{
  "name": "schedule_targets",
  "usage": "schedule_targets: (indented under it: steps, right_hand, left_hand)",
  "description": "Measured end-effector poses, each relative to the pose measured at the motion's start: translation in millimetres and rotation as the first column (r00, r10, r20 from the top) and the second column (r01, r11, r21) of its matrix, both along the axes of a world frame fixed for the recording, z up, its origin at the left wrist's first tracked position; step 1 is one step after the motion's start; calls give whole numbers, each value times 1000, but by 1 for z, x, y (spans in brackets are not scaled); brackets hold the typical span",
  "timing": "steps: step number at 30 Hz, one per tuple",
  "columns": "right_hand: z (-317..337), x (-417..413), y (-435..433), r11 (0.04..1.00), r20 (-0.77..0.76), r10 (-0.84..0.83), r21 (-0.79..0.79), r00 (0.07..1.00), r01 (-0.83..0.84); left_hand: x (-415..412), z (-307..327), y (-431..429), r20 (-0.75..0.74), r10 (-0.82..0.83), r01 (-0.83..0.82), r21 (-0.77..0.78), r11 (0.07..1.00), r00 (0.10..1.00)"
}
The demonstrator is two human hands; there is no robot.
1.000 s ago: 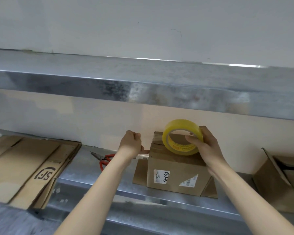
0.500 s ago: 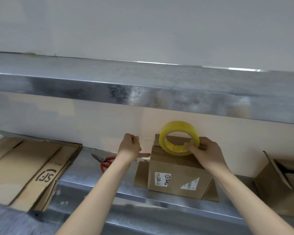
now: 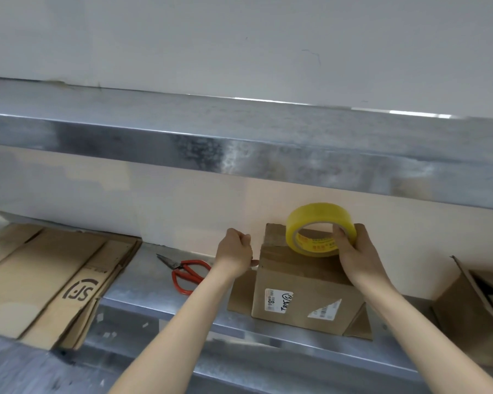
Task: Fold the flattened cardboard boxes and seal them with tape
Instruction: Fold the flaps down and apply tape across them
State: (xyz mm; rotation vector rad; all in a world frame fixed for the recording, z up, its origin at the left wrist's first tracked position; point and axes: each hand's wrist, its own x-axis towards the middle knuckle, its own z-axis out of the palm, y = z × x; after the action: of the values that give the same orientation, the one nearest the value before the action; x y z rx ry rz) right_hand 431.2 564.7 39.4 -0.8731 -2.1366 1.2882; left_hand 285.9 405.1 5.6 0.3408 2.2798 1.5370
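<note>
Desk (image 3: 154, 291): steel, under a steel shelf. Flattened cardboard (image 3: 40, 280) lies at the box's 9 o'clock, with red scissors (image 3: 187, 273) between.
Box (image 3: 305, 291): mid-desk and folded up. Probably light and stiff-walled with springy flaps, so press on the top.
Tape roll (image 3: 320, 228): on edge on the box top. Light and rigid, best held through the core.
Right hand (image 3: 356, 251): grips the roll from 3 o'clock, one digit inside the core.
Left hand (image 3: 235, 251): at the box's 9 o'clock edge, fingers curled, seemingly pinching the faint tape end (image 3: 271, 238).

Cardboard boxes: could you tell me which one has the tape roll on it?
The white-labelled middle box, beneath the yellow tape roll; the left stack lies flat, the right-edge box stands open.
</note>
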Motion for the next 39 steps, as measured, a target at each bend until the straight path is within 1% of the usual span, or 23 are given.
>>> schedule_targets:
  steps: [5,11,13,14,16,17,18,19,20,21,22,23,24,25,26,28,29,31,35,39]
  right_hand:
    - [-1,-2,-3,999,-31,-19,-44,999,18]
    - [-1,-2,-3,996,-65,-33,-82,997,28]
    - [-2,-3,-3,996,-61,-31,-84,998,26]
    - [-2,-3,-3,996,-61,-32,-88,998,27]
    - [-2,-4,-2,995,-62,-32,-93,998,26]
    - [-2,-5,-2,995,-60,-29,-94,998,23]
    - [-2,-5,-2,995,-59,-26,-97,998,21]
    - [-2,-5,-1,994,-62,-25,-104,998,19]
    - [-3,-5,-1,993,-64,-24,-113,998,16]
    - [-2,-5,-1,992,-67,-22,-122,998,13]
    - [-2,-5,0,992,-65,-18,-126,998,10]
    - [-2,-4,1,992,-54,-14,-126,998,7]
    - [-2,-4,2,993,-34,-8,-115,999,4]
    - [-2,-4,3,996,1,0,-92,1000,0]
    - [-2,-3,3,998,45,10,-61,999,-7]
    - [-2,-3,5,1000,109,28,3,994,-29]
    - [-3,-3,6,999,129,32,27,991,-36]
    - [0,-2,6,998,147,43,35,988,-48]
    - [4,-2,6,998,128,62,21,990,-65]
    - [10,4,18,999,19,-20,-25,1000,20]
  left_hand:
    - [2,-7,1,-69,-23,16,-104,995,997]
    - [3,-16,7,-71,-115,103,-150,983,991]
    - [5,-15,7,-7,-145,143,-134,981,989]
    - [5,-14,7,53,-160,165,-100,981,986]
    - [5,-11,6,227,-166,166,19,986,960]
    - [5,-10,5,297,-159,150,53,987,941]
    - [3,-9,5,341,-146,135,54,989,929]
    - [-1,-9,4,338,-124,124,20,992,933]
    - [-3,-9,3,266,-83,98,-43,994,960]
    - [-6,-7,2,132,-18,31,-100,994,991]
    - [-6,-5,2,-29,68,-70,-98,993,997]
    - [-4,1,2,-168,123,-127,-17,992,978]
    - [0,8,5,-266,132,-116,75,990,955]
    - [6,14,10,-330,94,-61,110,992,939]
    - [11,17,17,-368,23,8,83,996,930]
    - [20,18,28,-440,-112,103,-45,994,891]
    - [22,17,32,-468,-153,121,-97,988,870]
    - [22,18,35,-508,-187,125,-153,980,841]
    - [23,12,32,-528,-241,168,-184,969,814]
    - [22,9,30,-543,-264,189,-191,963,797]
